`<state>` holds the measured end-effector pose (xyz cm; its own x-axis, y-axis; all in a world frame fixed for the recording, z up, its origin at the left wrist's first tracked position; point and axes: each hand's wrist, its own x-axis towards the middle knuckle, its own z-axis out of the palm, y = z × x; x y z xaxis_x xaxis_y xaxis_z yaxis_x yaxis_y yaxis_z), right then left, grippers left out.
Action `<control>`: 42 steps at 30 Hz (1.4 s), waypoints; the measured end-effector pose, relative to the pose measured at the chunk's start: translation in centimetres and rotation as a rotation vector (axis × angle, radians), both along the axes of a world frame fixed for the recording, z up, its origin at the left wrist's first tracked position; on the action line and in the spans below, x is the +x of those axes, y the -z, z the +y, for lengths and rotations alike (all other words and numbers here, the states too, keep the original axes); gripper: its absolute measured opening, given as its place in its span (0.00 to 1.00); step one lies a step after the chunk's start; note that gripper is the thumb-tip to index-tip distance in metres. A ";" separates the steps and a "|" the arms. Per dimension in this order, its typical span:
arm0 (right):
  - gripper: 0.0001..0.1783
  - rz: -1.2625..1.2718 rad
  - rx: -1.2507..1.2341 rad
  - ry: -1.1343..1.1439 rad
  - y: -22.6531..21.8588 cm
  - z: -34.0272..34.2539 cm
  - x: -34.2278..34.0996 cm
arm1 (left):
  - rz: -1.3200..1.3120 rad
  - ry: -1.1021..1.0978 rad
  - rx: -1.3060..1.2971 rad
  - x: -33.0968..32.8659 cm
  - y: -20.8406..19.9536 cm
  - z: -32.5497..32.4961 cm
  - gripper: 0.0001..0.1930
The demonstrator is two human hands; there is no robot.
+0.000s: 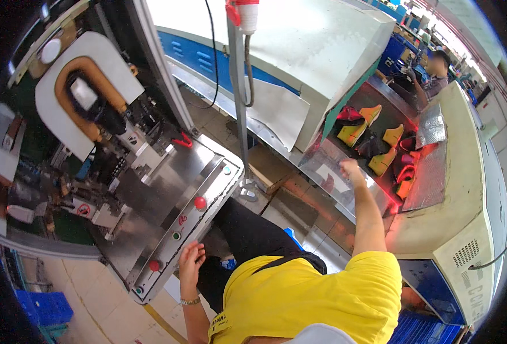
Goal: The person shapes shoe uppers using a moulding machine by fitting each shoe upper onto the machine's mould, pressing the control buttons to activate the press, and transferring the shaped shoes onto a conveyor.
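My right hand (351, 169) reaches out over the metal ledge in front of a red-lit conveyor, its fingers curled in; whether anything is in them I cannot make out. Under and beside it lies a white sheet (335, 179) on the ledge. Just beyond, several yellow, red and black shoe parts (354, 133) sit on the conveyor (388, 100). My left hand (191, 259) hangs by the front edge of a machine's control panel (166, 243), fingers loosely bent and apart, with nothing in it.
At left stands a machine with a U-shaped brown pad (70, 69) and red push buttons (199, 202). A metal post (237, 86) rises between it and the white oven housing (305, 40). A cream housing (462, 189) flanks the conveyor. A person (434, 74) works at the far end.
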<state>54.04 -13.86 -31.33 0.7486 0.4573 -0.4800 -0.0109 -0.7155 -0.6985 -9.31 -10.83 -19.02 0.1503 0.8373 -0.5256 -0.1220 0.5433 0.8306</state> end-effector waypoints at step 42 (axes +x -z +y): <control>0.10 -0.663 0.841 0.267 -23.9 -6.6 5.2 | -0.079 0.386 -0.142 10.0 -1.5 0.7 0.17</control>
<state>59.22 -20.41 -7.40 0.8660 0.2344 0.4416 0.4624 -0.0394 -0.8858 0.66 -10.17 -17.48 0.4835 0.6317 -0.6060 0.0531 0.6698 0.7406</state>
